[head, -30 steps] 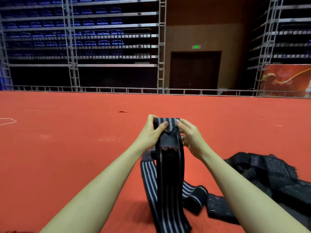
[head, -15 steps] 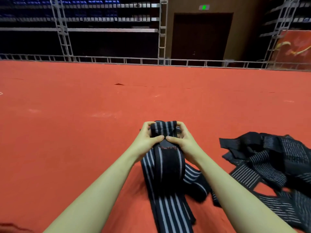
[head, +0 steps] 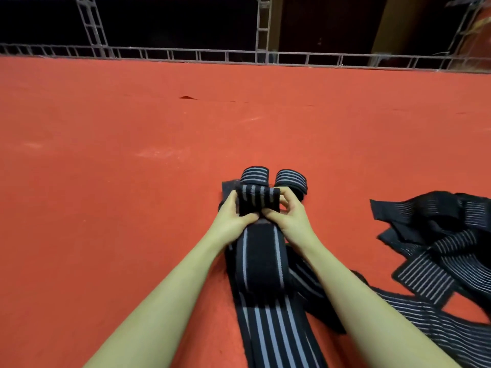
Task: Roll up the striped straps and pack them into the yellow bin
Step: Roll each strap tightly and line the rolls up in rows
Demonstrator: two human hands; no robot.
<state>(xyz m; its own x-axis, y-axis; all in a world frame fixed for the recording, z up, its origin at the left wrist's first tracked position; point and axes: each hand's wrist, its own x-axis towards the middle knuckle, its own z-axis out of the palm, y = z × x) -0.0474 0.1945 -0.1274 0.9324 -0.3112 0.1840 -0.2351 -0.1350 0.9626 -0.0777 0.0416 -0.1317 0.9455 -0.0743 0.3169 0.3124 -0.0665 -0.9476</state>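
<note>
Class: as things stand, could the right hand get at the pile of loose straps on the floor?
Probably yes, once freed: the pile of loose straps lies open beside the right hand, which now pinches the strap being rolled.

No readable text, label, brand, number or sign anywhere in head view. Striped strap (head: pixel 257 251) bears only plain grey lines and black patch, no lettering. Red floor (head: pixel 106 181) carries faint pale scuffs, no legible marks. Metal railing (head: pixel 186 55) along floor's far edge bears no sign. Dark wall behind it shows nothing readable.
</note>
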